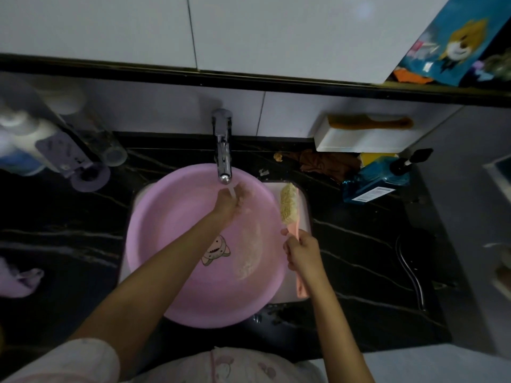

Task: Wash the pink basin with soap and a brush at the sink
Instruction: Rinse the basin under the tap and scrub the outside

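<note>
Garment: pale pink top (pixel 221 366) with a faint printed pattern, lowest in frame.
Right hand (pixel 302 252): fingers curled tight round the pink handle of the brush (pixel 290 217); the pale yellow bristle head points towards the wall and lies over the right rim of the basin.
Left hand (pixel 231 204): held in the water stream (pixel 232 192) under the tap (pixel 223 150). Fingers look relaxed and hold nothing I can make out – motion blur here.
Pink basin (pixel 171 230): sits in the white sink (pixel 304 200) and fills most of it, directly below the spout. A cartoon figure (pixel 215 250) is printed on its floor, no lettering; a foamy patch (pixel 250 252) lies just right of it.
Counter (pixel 359 258): black stone with white veins, around the sink.
Blue pump bottle (pixel 378 178): on its side, right of the sink; white label, print too small to read.
Blue packet (pixel 456 42): on the upper ledge at right, cartoon dog on the front – wording not legible.
Orange comb (pixel 370 123): lies on a white box against the wall.
Bottles (pixel 55 145): left of the tap, blurred, labels unreadable.
Purple cloth (pixel 19 277): on the counter at far left.
</note>
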Demonstrator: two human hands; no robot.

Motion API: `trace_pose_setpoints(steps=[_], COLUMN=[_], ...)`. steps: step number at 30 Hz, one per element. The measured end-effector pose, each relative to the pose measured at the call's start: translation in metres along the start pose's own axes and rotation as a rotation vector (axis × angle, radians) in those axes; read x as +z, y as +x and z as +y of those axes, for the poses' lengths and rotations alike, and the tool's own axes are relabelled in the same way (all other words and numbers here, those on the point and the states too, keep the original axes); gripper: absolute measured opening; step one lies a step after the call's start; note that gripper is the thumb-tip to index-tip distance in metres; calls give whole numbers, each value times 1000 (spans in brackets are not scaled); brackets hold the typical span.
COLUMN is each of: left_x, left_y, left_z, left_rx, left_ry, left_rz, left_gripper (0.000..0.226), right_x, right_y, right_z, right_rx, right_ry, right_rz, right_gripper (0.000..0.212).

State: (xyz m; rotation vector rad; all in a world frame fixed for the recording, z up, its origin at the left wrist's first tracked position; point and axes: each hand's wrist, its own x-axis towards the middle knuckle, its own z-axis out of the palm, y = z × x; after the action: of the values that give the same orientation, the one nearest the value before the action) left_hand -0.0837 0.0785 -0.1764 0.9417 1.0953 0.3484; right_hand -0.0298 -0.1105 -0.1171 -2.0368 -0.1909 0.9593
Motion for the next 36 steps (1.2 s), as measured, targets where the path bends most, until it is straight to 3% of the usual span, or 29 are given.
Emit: trace_pose_setpoints(steps=[12, 15, 18, 19, 21, 22, 24, 27, 28, 30, 34, 36], left_x=[3, -7, -25, -33, -49, -56, -74, -108, -118, -134, -147, -146], left_y=[-24, -31, -46, -50, -59, -66, -81, -99, -104, -116, -133, -138], left_z=[20, 19, 17, 16, 16, 17, 17, 10, 8, 6, 10, 11], left_rx=[94, 160, 205, 195, 207, 253, 386, 642, 678, 576, 254, 260], left_ry=[356, 640, 984, 1039, 1124, 1220, 1416, 1453, 1444, 1424, 1261, 1205], left_rz=[-39, -37, -175, -213, -282, -289, -130, 284, 415, 588, 584, 543], left_gripper=[37, 42, 16, 17, 59, 66, 64, 60, 63, 69, 70, 64], right_x=[5, 6, 3, 1, -2, -5, -10, -15, -17, -18, -13, -9], right_y=[-5, -6, -5, -3, 2, 5, 10, 24, 31, 41, 61, 70], right_z=[-1, 1, 3, 3, 2, 2, -1, -1, 0, -1, -9, -13], right_rx=[-21, -35, -87, -110, -164, -194, -258, -287, -300, -355, -405, -436], right_ry=[36, 41, -59, -101, -173, -197, -239, -352, -406, -504, -690, -817], right_rz=[-46, -59, -91, -100, -126, -138, -154, -209, -220, -275, -348, -339], right_gripper=[26, 30, 33, 34, 36, 36, 39, 33, 33, 34, 50, 53])
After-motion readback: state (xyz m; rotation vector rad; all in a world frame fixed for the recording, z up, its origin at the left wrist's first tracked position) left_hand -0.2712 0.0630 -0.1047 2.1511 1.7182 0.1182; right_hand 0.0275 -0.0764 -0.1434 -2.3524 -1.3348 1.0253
